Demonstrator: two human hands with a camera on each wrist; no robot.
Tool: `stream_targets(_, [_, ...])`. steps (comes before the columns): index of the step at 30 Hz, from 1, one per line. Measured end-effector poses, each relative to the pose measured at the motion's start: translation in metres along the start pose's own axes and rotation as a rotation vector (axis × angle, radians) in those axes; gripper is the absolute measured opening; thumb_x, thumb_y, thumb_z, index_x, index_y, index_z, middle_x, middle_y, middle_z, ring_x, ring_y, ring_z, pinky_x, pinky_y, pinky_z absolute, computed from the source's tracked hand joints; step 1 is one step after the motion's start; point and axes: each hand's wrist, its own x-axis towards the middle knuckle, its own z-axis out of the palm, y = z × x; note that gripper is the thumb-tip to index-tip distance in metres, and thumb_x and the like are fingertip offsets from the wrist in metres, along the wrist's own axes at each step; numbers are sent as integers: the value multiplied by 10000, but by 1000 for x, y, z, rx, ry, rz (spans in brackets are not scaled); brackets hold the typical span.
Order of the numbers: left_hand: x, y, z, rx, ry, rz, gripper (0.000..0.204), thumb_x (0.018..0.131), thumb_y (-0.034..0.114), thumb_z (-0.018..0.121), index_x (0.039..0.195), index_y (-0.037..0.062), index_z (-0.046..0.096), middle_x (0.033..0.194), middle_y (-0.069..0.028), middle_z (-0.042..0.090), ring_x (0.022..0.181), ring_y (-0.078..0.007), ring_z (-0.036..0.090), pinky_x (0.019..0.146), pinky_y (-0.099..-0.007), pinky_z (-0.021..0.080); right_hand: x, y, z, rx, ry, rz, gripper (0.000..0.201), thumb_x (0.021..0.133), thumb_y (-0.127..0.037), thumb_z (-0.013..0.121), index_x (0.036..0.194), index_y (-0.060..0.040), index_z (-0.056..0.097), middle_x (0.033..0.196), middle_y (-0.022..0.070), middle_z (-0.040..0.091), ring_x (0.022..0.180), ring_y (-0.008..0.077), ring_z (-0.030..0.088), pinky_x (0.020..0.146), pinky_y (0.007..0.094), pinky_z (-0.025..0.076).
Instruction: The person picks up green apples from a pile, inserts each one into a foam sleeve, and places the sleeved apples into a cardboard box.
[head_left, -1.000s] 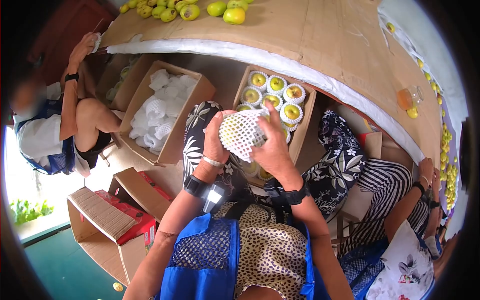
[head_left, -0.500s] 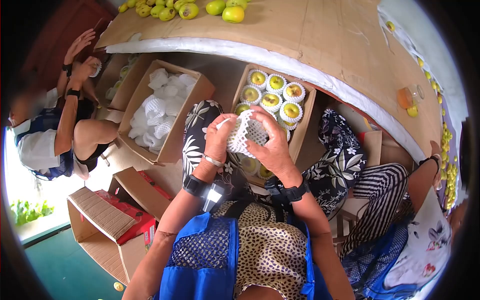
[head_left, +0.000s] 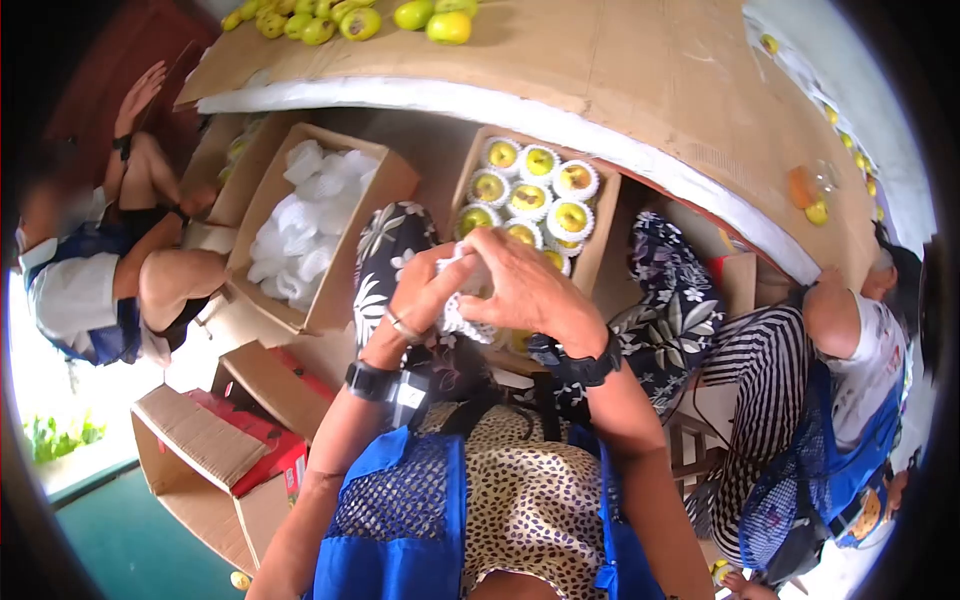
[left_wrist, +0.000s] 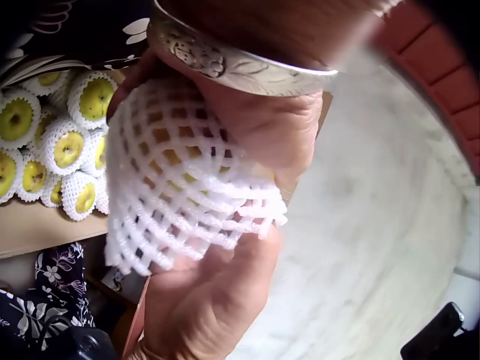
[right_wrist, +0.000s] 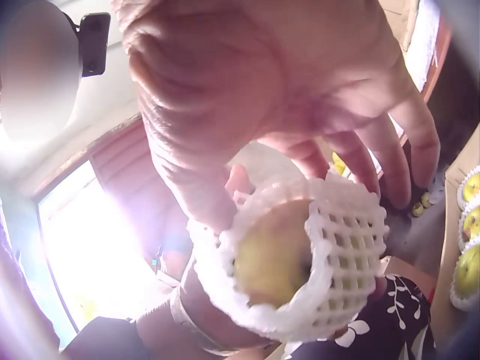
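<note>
Hands working together: left hand and right hand are both gripping, fingers curled, a pear in white foam netting, above the packed carton.

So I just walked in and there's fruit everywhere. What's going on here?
A person is holding a yellow-green fruit in a white foam net sleeve, gripping it with both the left hand and the right hand above their lap. Just beyond the hands, a cardboard box holds more netted fruit, and another box holds spare sleeves. Loose fruit lies on the table.
</note>
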Motion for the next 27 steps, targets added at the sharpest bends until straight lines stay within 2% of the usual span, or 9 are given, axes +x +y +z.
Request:
stream_targets(1, [-2, -2, 2, -27, 37, -72, 432, 872, 344, 447, 1026, -36, 584, 872, -143, 626, 804, -247, 593, 766, -333, 440, 1, 8, 4, 136, -60, 30, 479, 665, -251, 663, 1029, -4, 474, 961, 202, 568, 914, 339, 565, 790, 405, 450])
stream_targets(3, [10, -70, -10, 220, 138, 265, 390, 871, 296, 439, 1051, -19, 584, 927, -112, 627, 819, -194, 596, 751, -317, 473, -3, 23, 13, 379, 18, -99, 520, 714, -311, 649, 1123, -33, 488, 1030, 173, 565, 981, 313, 540, 843, 367, 424])
stream_targets(5, [13, -40, -9, -134, -16, 60, 368, 886, 261, 405, 1037, -25, 582, 932, -79, 624, 804, -166, 591, 715, -293, 480, -9, 24, 11, 424, 86, 52, 445, 755, -385, 642, 1009, -32, 546, 959, 143, 596, 903, 278, 572, 787, 370, 440])
stream_targets(6, [7, -26, 0, -44, -4, 163, 384, 888, 276, 399, 1036, -29, 581, 922, -76, 624, 809, -163, 589, 717, -295, 479, -13, 30, 16, 441, 160, 95, 369, 783, -356, 628, 943, -29, 562, 854, 115, 614, 802, 254, 593, 712, 360, 455])
stream_targets(7, [17, -56, -3, -575, -50, -86, 387, 891, 287, 406, 1043, -24, 581, 931, -78, 622, 805, -167, 591, 716, -292, 477, -15, 36, 19, 498, 217, 124, 311, 797, -307, 613, 922, -26, 566, 815, 102, 613, 764, 222, 591, 682, 341, 455])
stream_targets(11, [11, -21, 8, -761, -185, -55, 443, 890, 360, 397, 1143, 9, 491, 933, -89, 595, 859, -194, 583, 758, -305, 473, -27, 37, 18, 639, 318, 143, 138, 804, -102, 527, 892, -3, 567, 758, 41, 601, 712, 98, 554, 644, 263, 448])
stream_targets(18, [6, -15, 5, -986, -198, -136, 402, 895, 347, 373, 1041, 3, 524, 933, -106, 592, 876, -232, 575, 789, -344, 472, -32, 44, 26, 708, 257, 137, 150, 769, -20, 517, 910, -14, 566, 791, 31, 613, 742, 85, 554, 674, 246, 450])
stream_targets(23, [10, -48, -4, -916, -54, -99, 408, 914, 351, 343, 1060, 25, 539, 1002, -106, 601, 924, -243, 572, 829, -361, 468, -31, 35, 32, 335, 319, -88, 209, 693, -11, 601, 871, -45, 498, 1085, 99, 507, 1006, 295, 524, 865, 374, 420])
stream_targets(27, [6, -63, -9, -1000, -74, -106, 410, 903, 382, 357, 1124, 67, 500, 1043, -95, 594, 965, -238, 570, 869, -362, 462, -34, 38, 28, 285, 335, -195, 211, 673, -72, 605, 853, -44, 500, 1000, 109, 517, 912, 303, 541, 798, 378, 431])
